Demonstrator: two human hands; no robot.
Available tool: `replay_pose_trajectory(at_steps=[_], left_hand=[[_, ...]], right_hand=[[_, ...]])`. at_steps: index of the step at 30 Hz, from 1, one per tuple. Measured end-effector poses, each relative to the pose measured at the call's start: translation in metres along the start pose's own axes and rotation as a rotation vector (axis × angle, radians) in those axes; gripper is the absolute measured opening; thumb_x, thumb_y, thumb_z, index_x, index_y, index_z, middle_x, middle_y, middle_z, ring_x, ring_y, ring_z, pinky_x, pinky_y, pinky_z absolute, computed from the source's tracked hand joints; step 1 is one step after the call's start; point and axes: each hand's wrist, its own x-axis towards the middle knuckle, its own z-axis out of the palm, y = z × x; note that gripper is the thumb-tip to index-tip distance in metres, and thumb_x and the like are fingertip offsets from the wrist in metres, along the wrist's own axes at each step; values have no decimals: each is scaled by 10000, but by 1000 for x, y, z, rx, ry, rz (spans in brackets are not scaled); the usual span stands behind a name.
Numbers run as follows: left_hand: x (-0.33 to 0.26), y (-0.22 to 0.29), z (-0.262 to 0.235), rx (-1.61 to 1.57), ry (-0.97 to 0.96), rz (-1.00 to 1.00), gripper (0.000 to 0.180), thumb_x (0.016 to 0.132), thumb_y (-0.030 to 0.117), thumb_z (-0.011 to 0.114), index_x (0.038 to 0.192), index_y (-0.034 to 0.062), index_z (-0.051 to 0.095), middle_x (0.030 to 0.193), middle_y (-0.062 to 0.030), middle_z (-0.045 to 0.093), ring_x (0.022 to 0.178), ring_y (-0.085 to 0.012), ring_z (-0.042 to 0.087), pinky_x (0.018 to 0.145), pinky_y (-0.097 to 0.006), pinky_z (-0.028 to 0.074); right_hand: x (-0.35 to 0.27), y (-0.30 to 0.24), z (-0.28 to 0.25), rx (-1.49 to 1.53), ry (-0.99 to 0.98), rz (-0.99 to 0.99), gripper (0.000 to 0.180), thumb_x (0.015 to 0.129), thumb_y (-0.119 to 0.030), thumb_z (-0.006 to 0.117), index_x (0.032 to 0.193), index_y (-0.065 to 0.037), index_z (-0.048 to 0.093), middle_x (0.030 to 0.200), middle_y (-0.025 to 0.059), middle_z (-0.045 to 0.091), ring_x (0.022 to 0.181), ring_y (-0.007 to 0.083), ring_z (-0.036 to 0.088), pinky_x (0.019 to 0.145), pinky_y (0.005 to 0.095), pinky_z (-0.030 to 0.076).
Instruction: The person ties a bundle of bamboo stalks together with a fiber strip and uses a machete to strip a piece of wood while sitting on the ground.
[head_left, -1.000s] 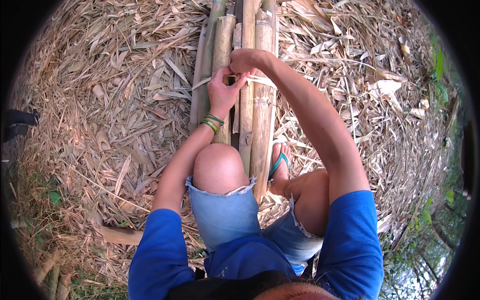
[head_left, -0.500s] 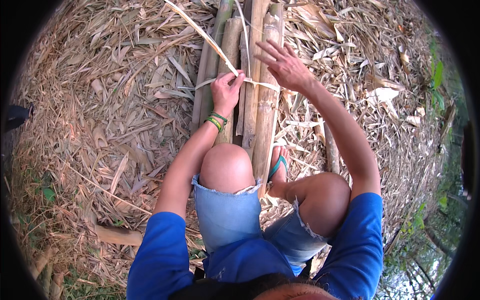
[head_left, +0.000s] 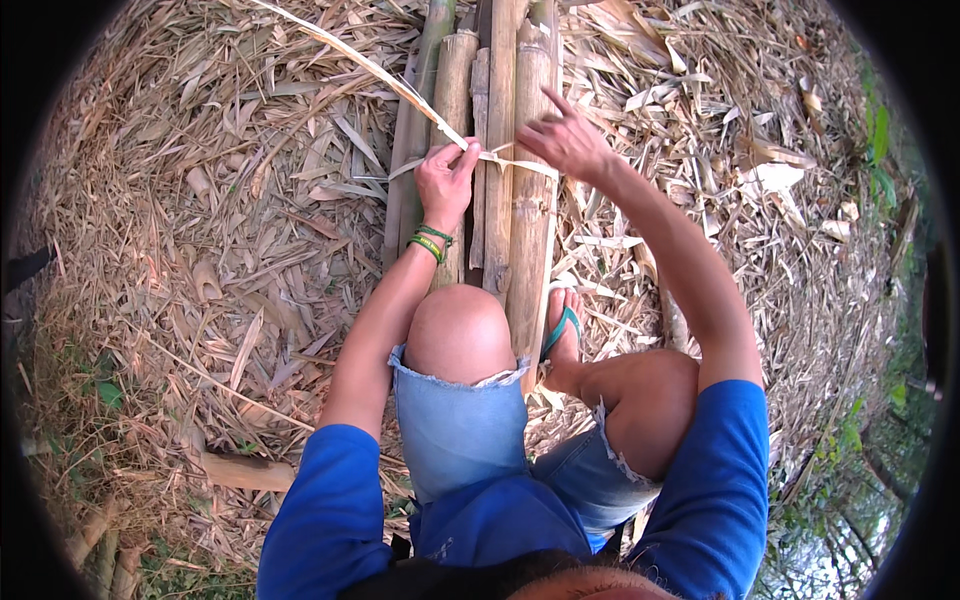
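Several bamboo poles (head_left: 510,150) lie bundled side by side on the leaf-strewn ground (head_left: 200,250), running straight under both hands. The left hand (head_left: 445,180) has its fingers pinched together on a thin pale bamboo strip (head_left: 400,90), which trails up and away to the left and also crosses the poles toward the right hand (head_left: 570,145). That hand's fingers are spread apart, just touching the strip's near end.
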Motion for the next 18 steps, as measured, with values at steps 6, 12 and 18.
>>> replay_pose_trajectory(at_steps=[6, 12, 18], left_hand=[[27, 0, -3, 108, -208, 20, 258, 876, 295, 733, 1009, 79, 776, 850, -140, 718, 714, -255, 681, 666, -370, 518], [86, 36, -6, 450, -656, 307, 270, 880, 320, 726, 877, 53, 768, 617, -96, 609, 556, -166, 553, 588, -374, 434], [115, 58, 36, 494, -981, 232, 100, 797, 168, 728, 803, 80, 776, 671, -76, 685, 639, -148, 622, 635, -324, 485]], right_hand=[[-70, -53, 63, 424, 251, 240, 104, 957, 11, 443, 1046, -19, 486, 742, 132, 575, 505, 198, 516, 398, 340, 467], [-40, -101, -35, 160, -253, 100, 152, 951, -71, 515, 1018, -8, 636, 853, 103, 687, 794, 225, 697, 579, 348, 571], [18, -86, -76, -175, -58, -296, 165, 942, -137, 573, 889, -81, 720, 894, 86, 725, 823, 219, 714, 675, 381, 586]])
